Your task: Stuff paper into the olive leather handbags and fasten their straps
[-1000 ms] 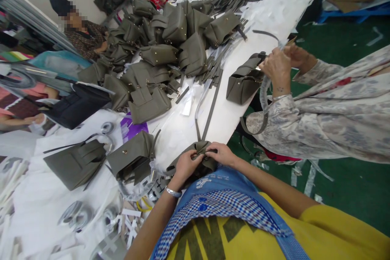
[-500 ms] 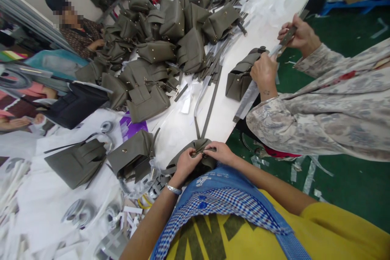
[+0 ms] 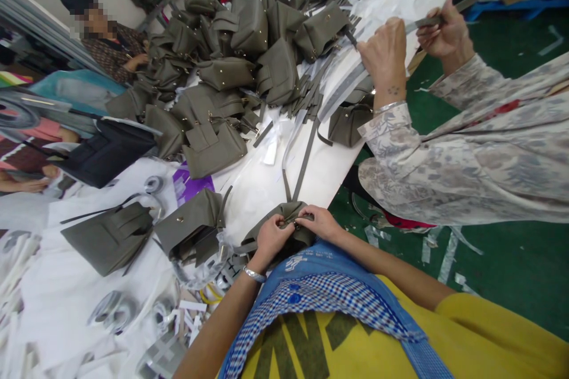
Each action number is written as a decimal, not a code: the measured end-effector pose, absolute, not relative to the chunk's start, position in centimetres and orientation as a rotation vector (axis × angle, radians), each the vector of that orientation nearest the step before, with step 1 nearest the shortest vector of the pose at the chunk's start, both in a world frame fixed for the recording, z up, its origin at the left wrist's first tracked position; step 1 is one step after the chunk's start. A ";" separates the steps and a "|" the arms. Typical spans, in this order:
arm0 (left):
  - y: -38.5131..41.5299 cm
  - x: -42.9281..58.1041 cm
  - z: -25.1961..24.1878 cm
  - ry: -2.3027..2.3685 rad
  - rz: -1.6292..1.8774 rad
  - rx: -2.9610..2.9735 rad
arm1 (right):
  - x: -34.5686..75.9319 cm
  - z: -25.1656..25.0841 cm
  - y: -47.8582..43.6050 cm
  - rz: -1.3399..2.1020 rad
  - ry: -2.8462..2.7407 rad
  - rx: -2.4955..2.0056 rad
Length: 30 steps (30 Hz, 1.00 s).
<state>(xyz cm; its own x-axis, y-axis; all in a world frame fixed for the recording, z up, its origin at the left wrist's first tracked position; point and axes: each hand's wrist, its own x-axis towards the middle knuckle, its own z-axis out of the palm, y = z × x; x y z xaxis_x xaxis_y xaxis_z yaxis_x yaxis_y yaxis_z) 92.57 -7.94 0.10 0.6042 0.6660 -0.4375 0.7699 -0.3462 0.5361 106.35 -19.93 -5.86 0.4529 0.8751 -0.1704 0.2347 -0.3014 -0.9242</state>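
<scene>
An olive-grey handbag [image 3: 265, 220] lies at the table's edge against my apron, partly covered by my hands. My left hand [image 3: 276, 235] pinches the bag near its top. Close beside it, my right hand [image 3: 320, 221] grips the same bag, its fingertips almost meeting the left ones. A small dark fitting shows between the fingertips, too small to name. From the bag a long narrow strap [image 3: 306, 157] runs away over the white table. To the left stands another olive handbag [image 3: 184, 222] with its flap toward me.
A big heap of olive handbags [image 3: 240, 74] covers the table's middle. On the right, a co-worker's hands [image 3: 386, 56] stretch a strap over another bag [image 3: 347, 124]. Tape rolls [image 3: 113, 311] and scraps lie at left. A black bag [image 3: 109, 151] sits beyond them.
The co-worker on the right has lifted the strap up and away from the bag beneath it. My hands stay almost in place on the handbag.
</scene>
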 end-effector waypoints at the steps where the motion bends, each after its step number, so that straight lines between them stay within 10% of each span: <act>1: -8.0 92.6 0.1 1.141 -0.183 2.108 | 106.3 -5.8 -19.9 0.880 -0.954 -1.790; 30: -5.8 86.6 3.6 1.210 0.304 2.019 | 107.8 0.1 -16.8 0.602 -1.610 -1.870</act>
